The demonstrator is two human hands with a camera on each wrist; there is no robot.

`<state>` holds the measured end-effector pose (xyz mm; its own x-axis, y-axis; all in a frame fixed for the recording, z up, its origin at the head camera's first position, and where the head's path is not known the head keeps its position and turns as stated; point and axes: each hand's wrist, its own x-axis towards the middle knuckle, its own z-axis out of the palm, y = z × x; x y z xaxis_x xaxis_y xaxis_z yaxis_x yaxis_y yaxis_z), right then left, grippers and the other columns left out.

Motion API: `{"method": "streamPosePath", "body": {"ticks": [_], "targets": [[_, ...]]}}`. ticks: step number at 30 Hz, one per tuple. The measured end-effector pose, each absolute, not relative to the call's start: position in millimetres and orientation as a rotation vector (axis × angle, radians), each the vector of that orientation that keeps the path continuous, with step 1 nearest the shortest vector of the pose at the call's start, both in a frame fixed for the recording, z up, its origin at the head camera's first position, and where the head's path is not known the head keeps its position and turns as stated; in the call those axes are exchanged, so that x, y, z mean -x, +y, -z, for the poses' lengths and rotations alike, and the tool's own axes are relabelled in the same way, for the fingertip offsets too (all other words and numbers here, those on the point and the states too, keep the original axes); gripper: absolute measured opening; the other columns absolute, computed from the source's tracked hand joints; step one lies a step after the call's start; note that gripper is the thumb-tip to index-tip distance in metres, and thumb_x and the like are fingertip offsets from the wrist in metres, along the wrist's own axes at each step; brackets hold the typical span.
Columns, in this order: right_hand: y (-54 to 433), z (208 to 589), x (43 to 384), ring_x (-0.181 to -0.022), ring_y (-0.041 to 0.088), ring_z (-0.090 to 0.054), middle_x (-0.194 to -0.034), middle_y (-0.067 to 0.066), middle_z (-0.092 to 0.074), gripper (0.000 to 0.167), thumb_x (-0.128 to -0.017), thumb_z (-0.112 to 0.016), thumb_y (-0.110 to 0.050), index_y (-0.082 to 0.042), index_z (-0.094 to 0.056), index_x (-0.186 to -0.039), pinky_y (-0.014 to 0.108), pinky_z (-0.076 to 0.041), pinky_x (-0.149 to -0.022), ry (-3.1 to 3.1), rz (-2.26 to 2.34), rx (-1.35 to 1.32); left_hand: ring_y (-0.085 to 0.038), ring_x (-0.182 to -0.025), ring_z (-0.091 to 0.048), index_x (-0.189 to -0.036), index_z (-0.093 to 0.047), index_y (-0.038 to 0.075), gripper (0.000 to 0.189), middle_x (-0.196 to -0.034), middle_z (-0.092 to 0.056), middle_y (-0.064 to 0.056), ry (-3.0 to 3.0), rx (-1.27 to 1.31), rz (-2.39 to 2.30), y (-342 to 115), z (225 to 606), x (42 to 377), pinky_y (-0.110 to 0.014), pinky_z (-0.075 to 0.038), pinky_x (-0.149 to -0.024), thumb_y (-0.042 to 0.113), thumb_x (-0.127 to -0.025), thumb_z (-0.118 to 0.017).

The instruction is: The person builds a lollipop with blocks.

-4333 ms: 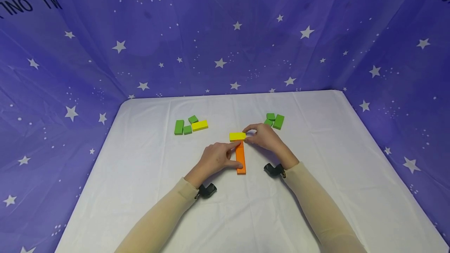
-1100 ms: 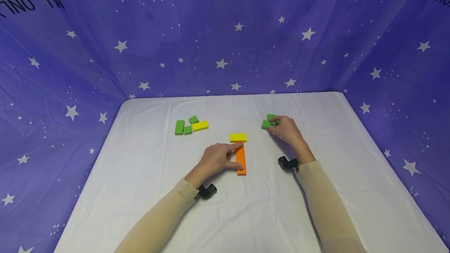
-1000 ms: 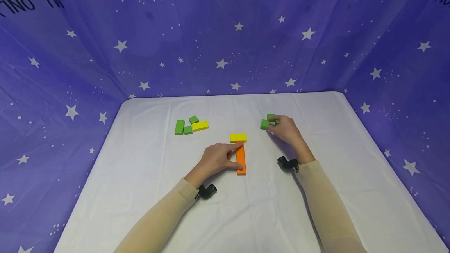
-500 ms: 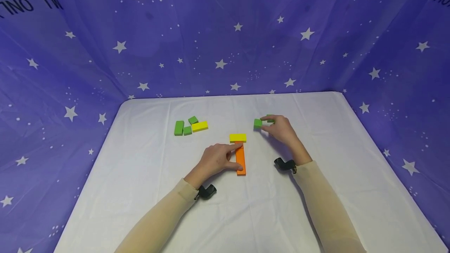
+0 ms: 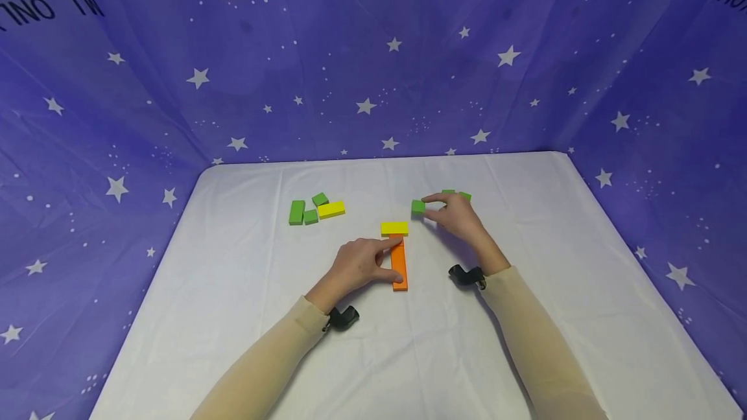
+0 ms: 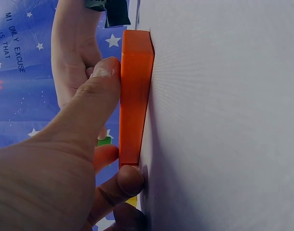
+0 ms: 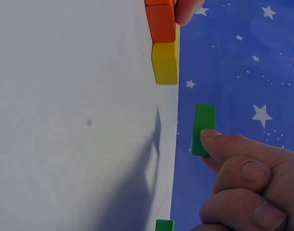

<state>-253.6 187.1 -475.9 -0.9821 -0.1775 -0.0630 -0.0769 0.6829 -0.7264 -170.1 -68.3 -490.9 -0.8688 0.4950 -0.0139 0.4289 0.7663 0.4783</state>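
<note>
An orange block [image 5: 398,262] lies lengthwise on the white table, with a seam near its far end. My left hand [image 5: 357,263] holds it from the left, the thumb at the near end and curled fingers around the far end. Across that far end sits a yellow block [image 5: 394,229], forming a T with the orange. My right hand [image 5: 458,218] pinches a small green block [image 5: 417,207] between thumb and fingertips. In the right wrist view this green block [image 7: 204,115] is raised off the table, with a shadow beneath the hand.
On the back left lie a yellow block [image 5: 331,210], a larger green block [image 5: 297,212] and two small green ones [image 5: 310,217]. Behind my right hand, other green blocks [image 5: 465,197] are partly hidden. A purple star-printed cloth [image 5: 373,70] surrounds the white tabletop [image 5: 245,258].
My right hand let go of the yellow block earlier, took a small green block from the right group and has carried it left toward the T. My left hand has stayed on the orange block.
</note>
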Motion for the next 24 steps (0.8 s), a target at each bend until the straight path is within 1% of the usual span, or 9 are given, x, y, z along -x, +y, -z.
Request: {"method": "streamPosePath", "body": {"ticks": [3, 9, 15, 24], "targets": [[184.3, 476.2, 254.0, -0.056, 0.020, -0.056, -0.069, 0.013, -0.065, 0.035, -0.088, -0.075, -0.029, -0.018, -0.071, -0.121, 0.032, -0.043, -0.050, 2.753, 1.186, 0.216, -0.010, -0.055, -0.041, -0.142, -0.054, 0.038, 0.085, -0.064, -0.047, 0.009, 2.827, -0.748, -0.713, -68.5, 490.7, 169.9, -0.029, -0.029, -0.052, 0.069, -0.066, -0.077], [178.8, 475.6, 255.1, -0.057, 0.021, -0.059, -0.068, 0.010, -0.067, 0.036, -0.087, -0.075, -0.028, -0.018, -0.071, -0.122, 0.031, -0.044, -0.051, 2.735, 1.175, 0.236, -0.010, -0.055, -0.041, -0.142, -0.054, 0.037, 0.085, -0.064, -0.047, 0.010, 2.816, -0.756, -0.722, -68.6, 491.3, 169.9, -0.029, -0.029, -0.051, 0.068, -0.067, -0.078], [171.6, 473.9, 255.3, -0.055, 0.020, -0.057, -0.067, 0.011, -0.066, 0.037, -0.087, -0.075, -0.030, -0.018, -0.071, -0.122, 0.030, -0.042, -0.050, 2.715, 1.153, 0.251, -0.011, -0.055, -0.042, -0.142, -0.054, 0.036, 0.085, -0.064, -0.049, 0.009, 2.818, -0.753, -0.718, -68.2, 491.8, 169.8, -0.029, -0.029, -0.051, 0.068, -0.067, -0.077], [165.6, 476.0, 256.6, -0.059, 0.020, -0.060, -0.073, 0.008, -0.068, 0.036, -0.087, -0.075, -0.030, -0.020, -0.072, -0.122, 0.033, -0.046, -0.053, 2.733, 1.133, 0.284, -0.011, -0.054, -0.041, -0.143, -0.054, 0.036, 0.085, -0.063, -0.048, 0.008, 2.817, -0.756, -0.720, -68.5, 491.8, 170.3, -0.029, -0.028, -0.050, 0.069, -0.067, -0.077]]}}
